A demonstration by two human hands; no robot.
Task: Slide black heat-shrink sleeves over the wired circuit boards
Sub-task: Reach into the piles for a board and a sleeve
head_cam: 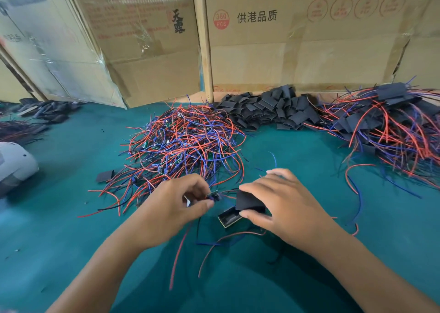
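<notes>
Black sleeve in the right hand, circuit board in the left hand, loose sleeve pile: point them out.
black sleeve (248, 200), head view, middle of its flat face
circuit board (213, 195), head view, exposed end by the fingertips
loose sleeve pile (269, 109), head view, centre of the heap

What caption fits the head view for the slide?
Left hand pinches a wired circuit board; right hand holds a black sleeve beside it on green table.
</notes>
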